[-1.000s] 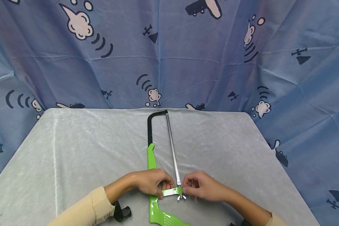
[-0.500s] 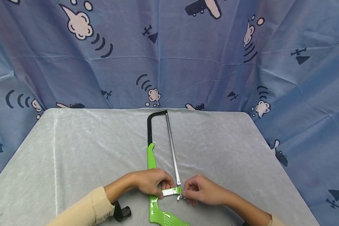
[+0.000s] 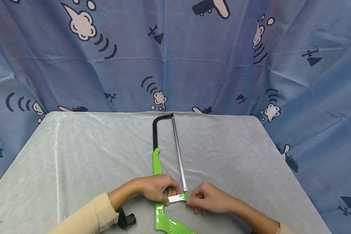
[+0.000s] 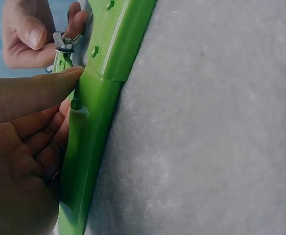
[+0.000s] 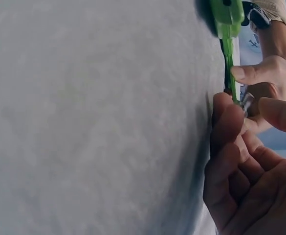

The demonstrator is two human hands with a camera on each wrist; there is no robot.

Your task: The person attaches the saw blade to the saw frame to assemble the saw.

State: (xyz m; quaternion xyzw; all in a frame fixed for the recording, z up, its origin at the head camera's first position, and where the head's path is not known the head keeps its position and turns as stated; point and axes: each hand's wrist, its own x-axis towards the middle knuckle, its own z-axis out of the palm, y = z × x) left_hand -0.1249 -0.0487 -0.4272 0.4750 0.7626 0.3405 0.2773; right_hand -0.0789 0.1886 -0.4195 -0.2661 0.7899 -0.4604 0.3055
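Observation:
A hacksaw (image 3: 158, 162) with a green handle and black front frame lies on the table, its grip towards me. Its silver blade (image 3: 179, 156) runs along the right side. My left hand (image 3: 158, 188) pinches the short green crosspiece (image 4: 67, 62) between thumb and fingers. At the crosspiece's end sits a silver wing nut (image 4: 64, 43). My right hand (image 3: 212, 198) has curled fingers around this wing nut, with the thumb (image 5: 275, 113) a little apart on its other side. In the head view the right fingertips mostly cover the nut.
Grey plush cloth (image 3: 99, 156) covers the table. A blue patterned curtain (image 3: 128, 74) hangs behind the far edge. A black wrist device (image 3: 125, 220) is at the left cuff.
My right hand has shifted slightly down and left, its fingers now covering the wing nut that showed before. The left hand and the hacksaw have stayed in place.

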